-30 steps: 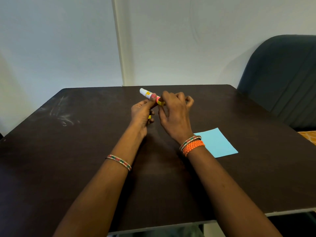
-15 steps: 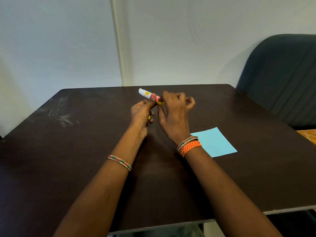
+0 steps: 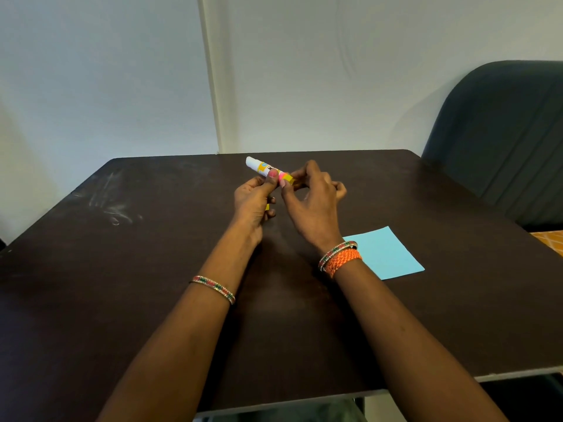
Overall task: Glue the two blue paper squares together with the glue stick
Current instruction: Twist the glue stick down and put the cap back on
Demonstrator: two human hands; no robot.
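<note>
A white and yellow glue stick [image 3: 264,168] is held above the middle of the dark table [image 3: 122,269], white end pointing up and left. My left hand [image 3: 254,202] grips its body with thumb and fingers. A small yellow piece shows under that palm. My right hand [image 3: 313,202] pinches the yellow lower end of the stick with its fingertips. Light blue paper [image 3: 387,254] lies flat on the table to the right, partly hidden behind my right wrist. Only one blue sheet can be made out; whether a second lies under it I cannot tell.
A dark green padded chair [image 3: 502,141] stands at the table's right side. A pale wall rises behind the far edge. White scuff marks [image 3: 112,205] streak the table's left part. The near edge runs under my forearms.
Both hands stay on the glue stick in almost the same place. The right hand's fingers have shifted slightly around the yellow end. The paper has not moved.
</note>
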